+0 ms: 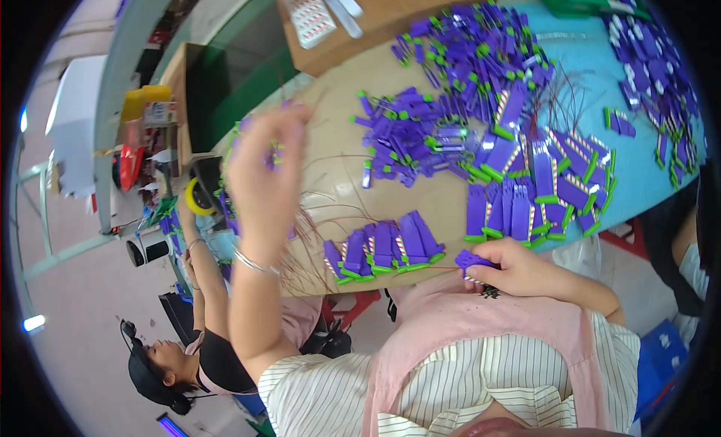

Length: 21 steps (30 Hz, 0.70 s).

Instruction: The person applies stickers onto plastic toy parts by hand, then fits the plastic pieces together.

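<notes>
The right hand (518, 270) clenches a flat purple plastic tag (472, 261) at the beige tabletop (338, 159) edge; the raised left hand (264, 174) pinches thin reddish wire strands (304, 234).

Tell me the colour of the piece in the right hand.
Purple; the piece in the right hand shows best in the head view.

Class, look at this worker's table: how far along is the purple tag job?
Done: a neat row of purple tags near the table edge, and more rows beyond. In hand: the right hand grips one tag; the raised left hand holds thin wires. Left: the loose pile farther back.
</notes>
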### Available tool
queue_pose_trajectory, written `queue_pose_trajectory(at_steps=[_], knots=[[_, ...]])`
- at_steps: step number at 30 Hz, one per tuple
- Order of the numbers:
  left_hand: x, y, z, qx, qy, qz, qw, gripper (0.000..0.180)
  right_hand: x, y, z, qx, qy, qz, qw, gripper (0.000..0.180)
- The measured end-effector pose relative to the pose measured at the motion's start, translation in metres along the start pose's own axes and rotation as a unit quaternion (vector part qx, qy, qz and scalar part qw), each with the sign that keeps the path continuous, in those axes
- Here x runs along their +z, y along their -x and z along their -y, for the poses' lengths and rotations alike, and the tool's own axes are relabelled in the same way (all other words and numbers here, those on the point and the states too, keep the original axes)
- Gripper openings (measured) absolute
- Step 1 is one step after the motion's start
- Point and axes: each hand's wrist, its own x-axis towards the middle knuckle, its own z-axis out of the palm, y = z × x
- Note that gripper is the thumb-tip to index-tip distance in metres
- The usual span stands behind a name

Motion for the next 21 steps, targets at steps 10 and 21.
queue_pose_trajectory(at_steps=[10,21], knots=[[0.113,0.1,0.003,0.049,-0.026,0.161,0.985,0.015,0.009,0.009,-0.005,0.023,0.01,0.023,0.999,0.015],[0.13,0.094,0.015,0.117,-0.107,0.127,0.979,0.019,0.01,0.012,-0.004,0.027,0.0,0.009,1.0,0.016]])
